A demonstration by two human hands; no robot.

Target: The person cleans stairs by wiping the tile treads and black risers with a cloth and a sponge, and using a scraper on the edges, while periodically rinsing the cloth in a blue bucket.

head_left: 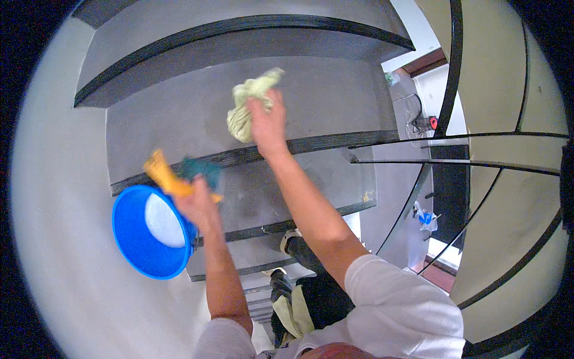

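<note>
My right hand [271,125] grips a bunched pale-green cloth [242,114] over a dark grey stair tread [332,98]. Motion blurs the cloth, and I cannot tell whether it touches the tread. Lower left, my left hand [197,204] is closed around a yellow item [165,172], also blurred, whose exact kind is unclear. A dark green piece [204,169], resembling a scouring pad, shows beside those fingers; whether it is joined to the yellow item cannot be told. Just left of this hand is a blue plastic bucket [134,242] with white suds [163,220] inside.
Ribbed black nosing [345,140] edges the steps. A pale wall [67,170] borders the left side. Black metal railing bars [453,76] run along the right. Beyond them, a lower floor [394,188] holds cables and a plastic bag [426,220]. My feet stand on lower steps.
</note>
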